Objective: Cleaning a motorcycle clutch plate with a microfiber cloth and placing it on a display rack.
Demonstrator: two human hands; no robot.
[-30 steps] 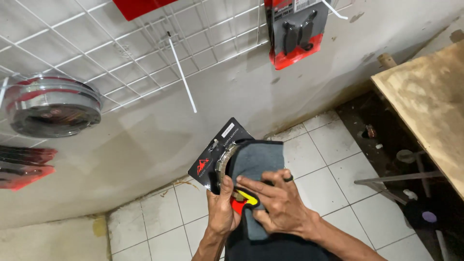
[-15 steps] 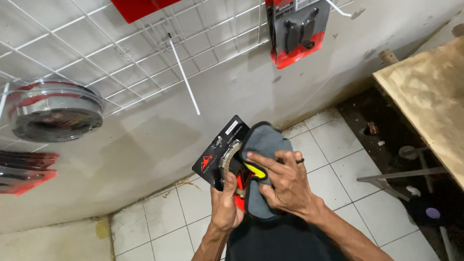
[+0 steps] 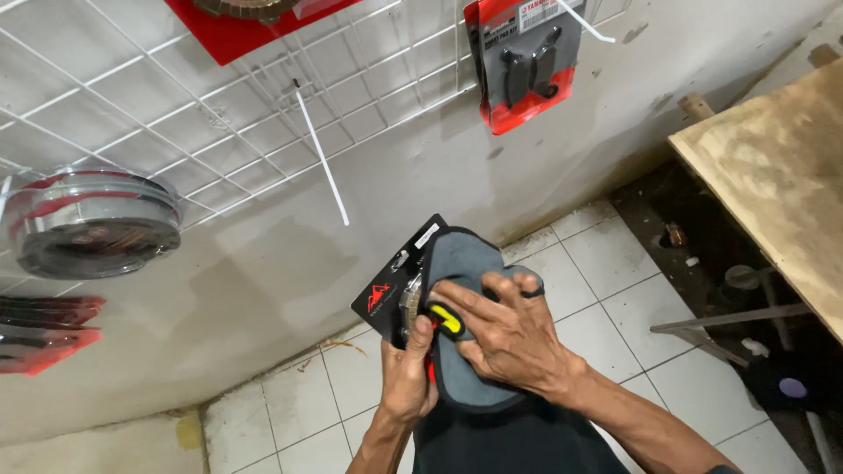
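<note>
Left hand (image 3: 406, 373) grips the black carded parts pack (image 3: 392, 283) from below, held over the tiled floor (image 3: 588, 263) by the wall. Right hand (image 3: 500, 329) presses a grey cloth (image 3: 461, 254) flat against its front, fingers spread.

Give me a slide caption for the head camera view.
Left hand holds a black carded part pack while right hand presses a grey cloth on it.

The right hand (image 3: 500, 338) now lies flatter and lower over the grey cloth (image 3: 465, 263), pressing it across more of the black carded package (image 3: 391, 290).
</note>
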